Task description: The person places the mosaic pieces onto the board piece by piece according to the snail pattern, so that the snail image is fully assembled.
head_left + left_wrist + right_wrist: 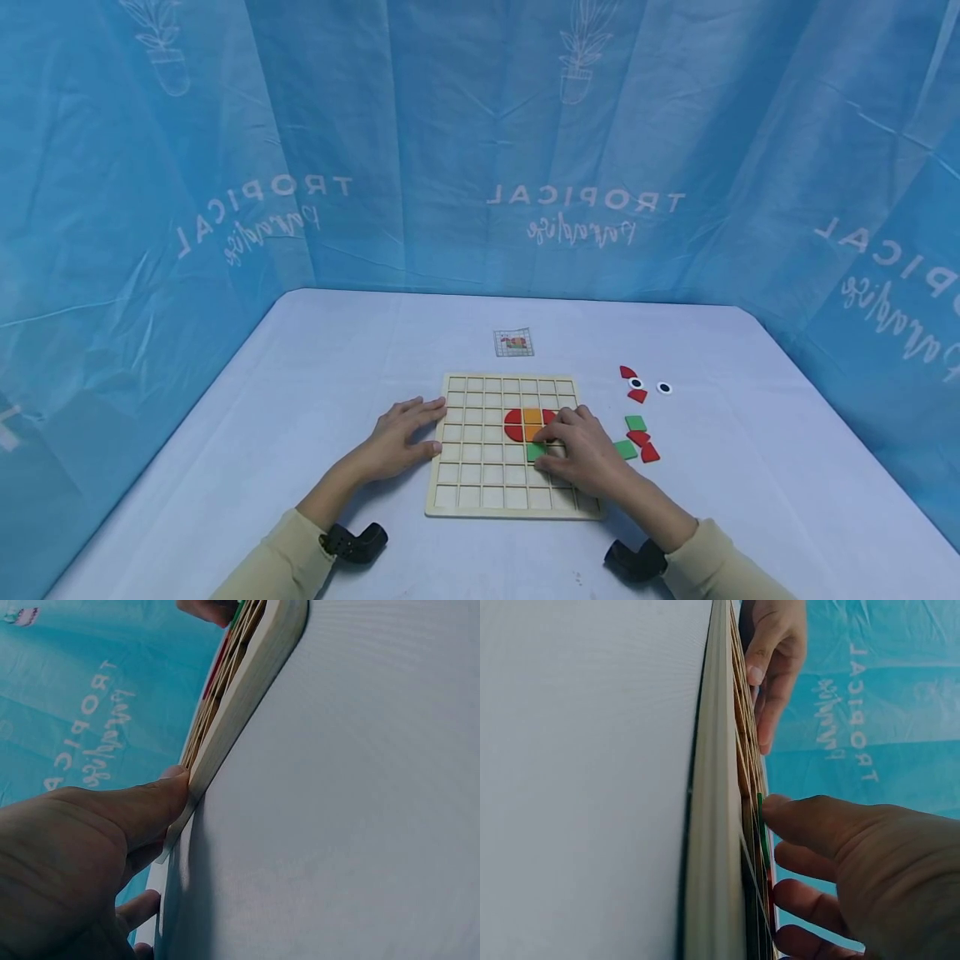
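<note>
A wooden grid board (pixel 480 475) lies on the table. My left hand (pixel 401 437) rests at its left edge, fingers extended; in the left wrist view the thumb (pixel 161 796) touches the rim. Over the right part of the board, my right hand (pixel 585 454) has thumb and index finger at opposite edges of a green square tile (pixel 536 452). The right wrist view shows this tile (pixel 762 825) edge-on at the thumb tip. Just above it, orange squares (pixel 532 417) sit between red rounded pieces (pixel 513 425), the right-hand ones partly hidden by the fingers.
Right of the board lie loose green squares (pixel 635 422), red quarter-round pieces (pixel 649 452) and two eye discs (pixel 664 388). A small picture card (pixel 513 342) lies behind the board. Blue curtains (pixel 450 150) surround the white table (pixel 360 350).
</note>
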`<state>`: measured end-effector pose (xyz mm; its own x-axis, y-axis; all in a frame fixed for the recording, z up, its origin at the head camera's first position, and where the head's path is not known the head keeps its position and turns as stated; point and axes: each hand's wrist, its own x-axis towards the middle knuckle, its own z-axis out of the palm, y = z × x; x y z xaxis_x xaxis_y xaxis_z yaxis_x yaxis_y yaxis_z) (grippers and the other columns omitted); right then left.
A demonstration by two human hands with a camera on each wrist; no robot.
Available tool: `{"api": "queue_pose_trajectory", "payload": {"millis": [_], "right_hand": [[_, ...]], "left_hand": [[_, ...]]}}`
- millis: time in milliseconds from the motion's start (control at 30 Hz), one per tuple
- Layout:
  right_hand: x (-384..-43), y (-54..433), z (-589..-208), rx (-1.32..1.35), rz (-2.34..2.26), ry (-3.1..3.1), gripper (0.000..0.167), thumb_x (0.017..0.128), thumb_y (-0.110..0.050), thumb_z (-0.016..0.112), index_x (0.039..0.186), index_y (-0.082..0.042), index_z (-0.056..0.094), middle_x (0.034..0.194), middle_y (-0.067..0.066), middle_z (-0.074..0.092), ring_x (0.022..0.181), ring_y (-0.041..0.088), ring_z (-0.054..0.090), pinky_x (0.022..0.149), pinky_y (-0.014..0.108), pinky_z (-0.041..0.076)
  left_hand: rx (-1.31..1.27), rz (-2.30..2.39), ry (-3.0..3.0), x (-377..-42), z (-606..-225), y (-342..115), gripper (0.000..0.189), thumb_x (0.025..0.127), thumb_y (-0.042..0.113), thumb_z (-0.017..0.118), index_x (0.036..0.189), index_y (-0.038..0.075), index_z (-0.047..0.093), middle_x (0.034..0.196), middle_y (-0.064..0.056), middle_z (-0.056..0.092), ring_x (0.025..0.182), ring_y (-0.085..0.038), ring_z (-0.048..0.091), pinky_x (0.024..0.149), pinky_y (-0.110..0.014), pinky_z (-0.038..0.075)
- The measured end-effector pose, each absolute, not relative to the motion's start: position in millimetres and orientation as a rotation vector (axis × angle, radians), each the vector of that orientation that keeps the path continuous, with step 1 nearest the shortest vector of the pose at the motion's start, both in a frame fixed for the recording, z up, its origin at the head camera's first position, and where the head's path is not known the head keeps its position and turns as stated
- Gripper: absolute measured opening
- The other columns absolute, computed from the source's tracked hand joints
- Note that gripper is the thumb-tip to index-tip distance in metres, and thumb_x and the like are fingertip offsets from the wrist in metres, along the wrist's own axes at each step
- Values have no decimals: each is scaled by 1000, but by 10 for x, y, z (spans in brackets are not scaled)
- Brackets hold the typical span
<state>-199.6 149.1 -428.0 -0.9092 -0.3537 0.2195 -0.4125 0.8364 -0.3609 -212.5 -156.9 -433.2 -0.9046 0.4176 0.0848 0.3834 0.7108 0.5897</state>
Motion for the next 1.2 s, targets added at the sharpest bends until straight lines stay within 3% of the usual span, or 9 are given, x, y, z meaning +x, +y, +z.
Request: {"api": "queue_pose_trajectory", "payload": {"millis": [433, 833, 1200], "right_hand": [[-2107, 1870, -4124, 343, 699, -2893, 29, 74, -25, 79, 102, -18, 73, 101, 0, 63, 101, 18, 49, 77, 33, 47], [-2474, 2560, -4124, 139, 676, -2891, 36, 78, -23, 77, 109, -7, 69, 109, 17, 60, 103, 31, 47, 75, 41, 52], [-2952, 2763, -4109, 46, 659, -2990, 44, 79, -24, 75, 117, -5, 64, 115, 22, 56, 108, 37, 45, 75, 42, 52]], "left_hand": [[674, 963, 2852, -2131, -4338, -1577, 58, 90, 30, 62, 141, 9, 45, 152, -6, 38, 143, -38, 23, 111, -64, 14], [666, 958, 2856, -2126, -4328, -1574, 57, 90, 30, 62, 141, 10, 45, 152, -5, 37, 143, -38, 23, 111, -64, 15], [653, 958, 2847, -2130, -4339, -1568, 58, 90, 31, 63, 141, 10, 45, 152, -5, 37, 143, -38, 22, 112, -64, 13]]}}
